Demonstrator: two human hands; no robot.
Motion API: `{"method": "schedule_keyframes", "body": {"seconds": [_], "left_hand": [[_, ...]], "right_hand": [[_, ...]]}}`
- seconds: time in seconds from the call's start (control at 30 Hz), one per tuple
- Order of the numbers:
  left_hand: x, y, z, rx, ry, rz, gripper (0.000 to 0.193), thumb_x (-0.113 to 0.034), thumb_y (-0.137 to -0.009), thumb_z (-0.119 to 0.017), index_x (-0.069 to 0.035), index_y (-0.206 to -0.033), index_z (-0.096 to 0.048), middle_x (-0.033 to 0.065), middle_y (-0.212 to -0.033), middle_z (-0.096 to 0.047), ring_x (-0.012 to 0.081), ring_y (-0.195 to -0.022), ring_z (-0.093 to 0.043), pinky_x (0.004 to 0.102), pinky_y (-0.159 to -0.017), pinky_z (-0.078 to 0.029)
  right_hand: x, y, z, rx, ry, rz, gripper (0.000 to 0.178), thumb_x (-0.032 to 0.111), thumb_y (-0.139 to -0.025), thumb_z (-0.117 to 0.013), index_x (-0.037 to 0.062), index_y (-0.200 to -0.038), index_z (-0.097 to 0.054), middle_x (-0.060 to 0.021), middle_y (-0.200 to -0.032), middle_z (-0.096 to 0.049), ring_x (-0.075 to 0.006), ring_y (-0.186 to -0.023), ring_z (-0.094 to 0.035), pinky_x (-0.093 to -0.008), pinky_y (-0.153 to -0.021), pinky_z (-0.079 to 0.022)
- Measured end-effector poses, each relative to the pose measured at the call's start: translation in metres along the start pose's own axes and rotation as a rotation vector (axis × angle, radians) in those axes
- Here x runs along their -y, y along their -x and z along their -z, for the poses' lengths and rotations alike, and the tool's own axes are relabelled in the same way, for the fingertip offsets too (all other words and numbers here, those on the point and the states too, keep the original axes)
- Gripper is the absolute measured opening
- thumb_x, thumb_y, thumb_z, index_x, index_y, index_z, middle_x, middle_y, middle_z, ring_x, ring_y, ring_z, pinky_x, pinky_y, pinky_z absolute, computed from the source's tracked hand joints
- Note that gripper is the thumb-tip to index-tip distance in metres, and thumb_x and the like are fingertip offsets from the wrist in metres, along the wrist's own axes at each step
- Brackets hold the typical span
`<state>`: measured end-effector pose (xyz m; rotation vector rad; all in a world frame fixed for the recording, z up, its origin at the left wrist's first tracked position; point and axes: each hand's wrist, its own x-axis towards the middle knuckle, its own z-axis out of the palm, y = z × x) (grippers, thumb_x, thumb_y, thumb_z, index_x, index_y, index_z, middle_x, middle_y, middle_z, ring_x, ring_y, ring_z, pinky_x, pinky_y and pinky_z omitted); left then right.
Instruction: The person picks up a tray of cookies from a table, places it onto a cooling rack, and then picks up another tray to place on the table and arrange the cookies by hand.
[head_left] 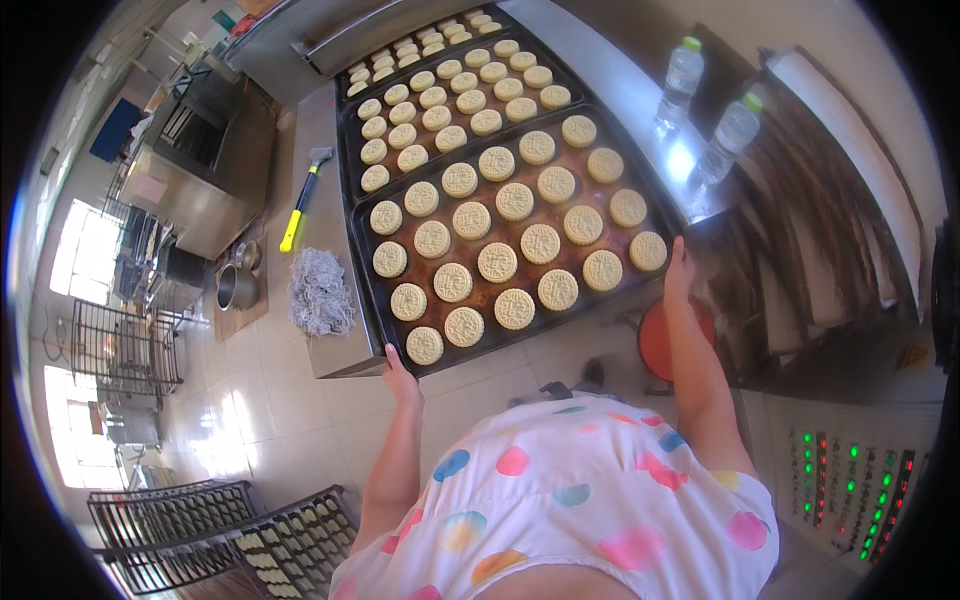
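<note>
A dark baking tray (575, 287) bearing rows of round, pale mooncakes (497, 262) with stamped tops lies in front of me. My left hand (401, 378) grips its near left corner, the thumb on the rim and the other fingers hidden below. At the near right corner my right hand (680, 268) is closed on the tray's edge. Directly beyond sits a second tray (352, 160) of similar cakes, and a third one (345, 88) lies partly under the raised metal front at the far end.
Left of the trays, the metal ledge holds a yellow-handled scraper (300, 213) and a grey rag (319, 292). Two water bottles (681, 78) (732, 135) stand on the right ledge. A red round stool (672, 340) is by my right arm. Racked trays (295, 545) stand lower left.
</note>
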<state>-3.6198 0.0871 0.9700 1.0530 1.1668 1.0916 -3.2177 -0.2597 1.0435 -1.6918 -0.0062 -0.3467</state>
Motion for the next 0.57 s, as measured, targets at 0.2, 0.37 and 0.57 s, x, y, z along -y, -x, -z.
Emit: {"method": "schedule_keyframes", "body": {"seconds": [0.2, 0.37, 0.57], "left_hand": [[-0.013, 0.013, -0.010, 0.063, -0.134, -0.096, 0.062, -0.048, -0.091, -0.049, 0.013, -0.094, -0.062, 0.0152, -0.084, -0.064, 0.0205, -0.075, -0.055, 0.0354, -0.072, -0.044], [-0.007, 0.006, -0.002, -0.026, -0.290, -0.167, 0.064, -0.049, -0.091, -0.049, 0.014, -0.088, -0.061, 0.0162, -0.079, -0.064, 0.0204, -0.070, -0.052, 0.0350, -0.070, -0.044], [-0.007, 0.004, -0.006, -0.057, -0.253, -0.186, 0.065, -0.051, -0.090, -0.049, 0.012, -0.086, -0.063, 0.0189, -0.077, -0.064, 0.0244, -0.067, -0.052, 0.0377, -0.071, -0.044]], "right_hand": [[-0.003, -0.005, 0.001, -0.050, 0.024, 0.020, 0.059, 0.047, -0.090, -0.051, -0.0097, -0.101, -0.061, -0.0182, -0.089, -0.064, -0.0232, -0.082, -0.057, -0.0331, -0.078, -0.044], [0.009, 0.003, -0.003, -0.037, 0.081, 0.021, 0.060, 0.048, -0.090, -0.051, -0.0099, -0.098, -0.062, -0.0182, -0.087, -0.065, -0.0240, -0.080, -0.058, -0.0338, -0.077, -0.044], [0.006, 0.001, -0.007, -0.069, 0.065, 0.032, 0.060, 0.050, -0.088, -0.053, -0.0086, -0.099, -0.062, -0.0170, -0.087, -0.065, -0.0244, -0.080, -0.058, -0.0340, -0.077, -0.045]]}}
